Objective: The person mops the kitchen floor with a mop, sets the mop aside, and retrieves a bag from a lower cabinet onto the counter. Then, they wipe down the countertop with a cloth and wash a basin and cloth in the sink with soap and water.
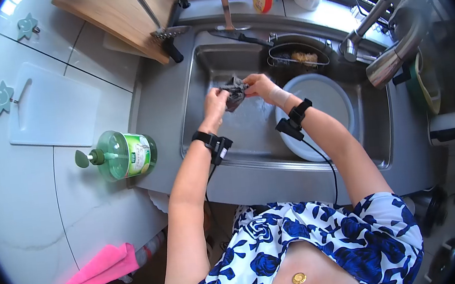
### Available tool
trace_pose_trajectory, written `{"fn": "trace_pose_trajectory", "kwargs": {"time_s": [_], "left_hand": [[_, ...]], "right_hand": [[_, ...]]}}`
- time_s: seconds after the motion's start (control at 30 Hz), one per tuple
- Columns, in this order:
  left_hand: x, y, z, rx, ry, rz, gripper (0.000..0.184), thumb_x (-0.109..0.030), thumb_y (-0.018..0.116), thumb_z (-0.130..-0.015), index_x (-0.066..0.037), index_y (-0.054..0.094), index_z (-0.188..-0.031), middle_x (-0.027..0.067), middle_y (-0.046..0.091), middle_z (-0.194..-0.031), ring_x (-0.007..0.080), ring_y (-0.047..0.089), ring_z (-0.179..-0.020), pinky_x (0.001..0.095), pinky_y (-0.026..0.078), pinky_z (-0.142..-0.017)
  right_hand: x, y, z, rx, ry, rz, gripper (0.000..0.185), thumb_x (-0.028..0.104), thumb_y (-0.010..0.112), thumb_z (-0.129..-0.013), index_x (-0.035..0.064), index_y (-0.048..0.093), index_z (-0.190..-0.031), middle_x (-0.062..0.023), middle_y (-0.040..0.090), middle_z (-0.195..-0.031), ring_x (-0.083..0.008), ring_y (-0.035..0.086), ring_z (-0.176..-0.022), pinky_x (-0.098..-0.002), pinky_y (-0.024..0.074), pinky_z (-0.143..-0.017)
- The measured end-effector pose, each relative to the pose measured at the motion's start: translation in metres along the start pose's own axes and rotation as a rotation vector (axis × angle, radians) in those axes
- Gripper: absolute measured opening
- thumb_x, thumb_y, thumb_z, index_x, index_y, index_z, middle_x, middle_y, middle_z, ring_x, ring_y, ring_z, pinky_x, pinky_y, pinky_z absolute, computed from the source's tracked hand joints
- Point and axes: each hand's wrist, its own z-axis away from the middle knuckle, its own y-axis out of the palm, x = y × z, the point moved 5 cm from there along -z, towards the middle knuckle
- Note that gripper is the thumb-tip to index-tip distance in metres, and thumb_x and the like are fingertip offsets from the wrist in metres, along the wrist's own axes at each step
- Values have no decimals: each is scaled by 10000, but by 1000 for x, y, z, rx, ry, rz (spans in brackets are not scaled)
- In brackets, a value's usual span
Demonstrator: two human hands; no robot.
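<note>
Above the left part of the steel sink (252, 167), a crumpled dark grey cloth (233, 94) is stretched between my two hands. My left hand (216, 105) pinches its left side, fingers curled into the folds. On the other side my right hand (259, 86) grips the cloth's right edge between thumb and fingers. A pale round basin (316, 89) sits in the right part of the sink, partly behind my right forearm. Behind my right hand hangs a wire strainer basket (299, 57) with something yellowish-brown in it.
A chrome faucet (358, 42) rises at the right rear. A knife (241, 36) lies along the sink's back rim. A green pump bottle (123, 154) stands at left, a pink cloth (99, 268) nearer me. A cutting board (120, 14) and slotted utensil (169, 33) are at rear left.
</note>
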Motion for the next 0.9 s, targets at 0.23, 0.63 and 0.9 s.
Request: {"fn": "trace_pose_trajectory", "kwargs": {"time_s": [0.23,0.63,0.9], "left_hand": [[-19,-5,4,64,156,-50,249,-158,555,-768,16,575,-945,116,625,-843,179,584,-752,299,447,-680],[-40,-16,12,-43,378,-322,211,-136,489,-789,-19,599,-926,165,607,-737,295,594,-707,358,453,-656],[-32,-30,10,-36,307,-595,276,-254,487,-813,12,553,-784,239,560,-734,422,532,-744,449,418,-624]], "right_hand": [[3,-6,9,-134,-167,365,280,-68,515,-713,-18,575,-982,-108,612,-884,-230,597,-809,-314,488,-770],[17,7,15,-264,-220,959,258,163,534,-703,72,597,-935,-182,607,-883,-357,566,-855,-400,444,-763],[6,-39,-10,-200,-484,1067,180,193,543,-752,25,583,-804,-155,595,-846,-341,564,-817,-402,446,-708]]}}
